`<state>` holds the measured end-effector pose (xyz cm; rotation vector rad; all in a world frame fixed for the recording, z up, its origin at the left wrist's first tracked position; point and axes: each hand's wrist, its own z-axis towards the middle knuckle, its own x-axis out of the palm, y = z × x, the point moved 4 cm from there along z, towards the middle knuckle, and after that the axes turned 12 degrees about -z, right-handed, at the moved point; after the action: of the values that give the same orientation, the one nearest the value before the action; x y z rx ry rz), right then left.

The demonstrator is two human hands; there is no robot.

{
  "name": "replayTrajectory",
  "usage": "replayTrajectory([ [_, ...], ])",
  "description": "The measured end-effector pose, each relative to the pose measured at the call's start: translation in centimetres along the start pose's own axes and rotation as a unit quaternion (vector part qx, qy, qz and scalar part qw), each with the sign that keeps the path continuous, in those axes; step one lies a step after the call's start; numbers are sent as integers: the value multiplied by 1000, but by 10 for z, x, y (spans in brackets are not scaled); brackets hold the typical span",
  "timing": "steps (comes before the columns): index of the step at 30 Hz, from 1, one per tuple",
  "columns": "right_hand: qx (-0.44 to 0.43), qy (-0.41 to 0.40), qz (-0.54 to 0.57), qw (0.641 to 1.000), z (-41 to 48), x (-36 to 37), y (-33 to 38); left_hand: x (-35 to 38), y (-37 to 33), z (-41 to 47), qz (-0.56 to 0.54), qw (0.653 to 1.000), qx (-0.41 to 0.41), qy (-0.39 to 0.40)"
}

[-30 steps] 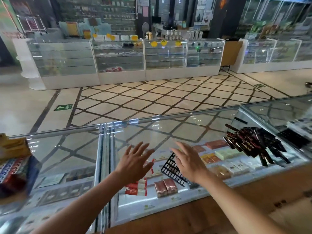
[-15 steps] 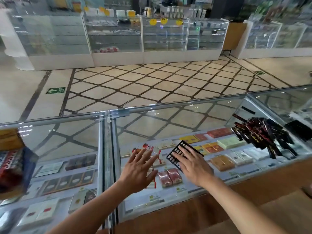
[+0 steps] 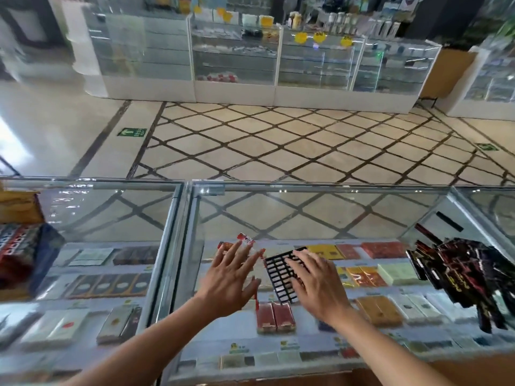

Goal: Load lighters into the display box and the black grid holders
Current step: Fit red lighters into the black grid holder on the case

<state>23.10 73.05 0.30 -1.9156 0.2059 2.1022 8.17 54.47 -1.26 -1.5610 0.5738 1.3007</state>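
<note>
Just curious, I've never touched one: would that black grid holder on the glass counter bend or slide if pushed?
The grid holder is probably stiff: its bars lie in straight rows under the right hand. Likely light, being mostly open cells. It may slide easily on the smooth glass counter.

On the glass counter (image 3: 348, 207) the grid holder (image 3: 277, 277) lies near the middle, with the right hand (image 3: 317, 285) spread over its right half and the left hand (image 3: 231, 280) just to its left; a heap of lighters (image 3: 468, 274) sits well apart toward the counter's right end, and a display box (image 3: 22, 254) stands at the far left edge. Rows of packets (image 3: 276, 316) lie on the shelves inside the counter, under the glass and beneath both hands. Behind the counter stretches the floor (image 3: 278, 146), and beyond it a line of glass cabinets (image 3: 234, 59) stands along the back
</note>
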Motion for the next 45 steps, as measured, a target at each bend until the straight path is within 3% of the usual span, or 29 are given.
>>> replayTrajectory([
  [11, -59, -53, 67, 995, 14, 15, -15, -21, -9, -55, -55, 995, -26, -77],
  [15, -67, -55, 86, 992, 14, 16, -16, -20, -27, -71, 1, 999, -37, -35],
  [24, -63, -52, 93, 992, 13, 20, -19, -30, -37, -47, 51, 996, -64, -31],
  [31, -61, -40, 87, 994, 12, 21, -19, -25, -43, -34, 68, 990, -89, 83],
  [45, -40, -41, 85, 995, 8, 19, -19, -9, -48, -44, 47, 995, -88, -16],
])
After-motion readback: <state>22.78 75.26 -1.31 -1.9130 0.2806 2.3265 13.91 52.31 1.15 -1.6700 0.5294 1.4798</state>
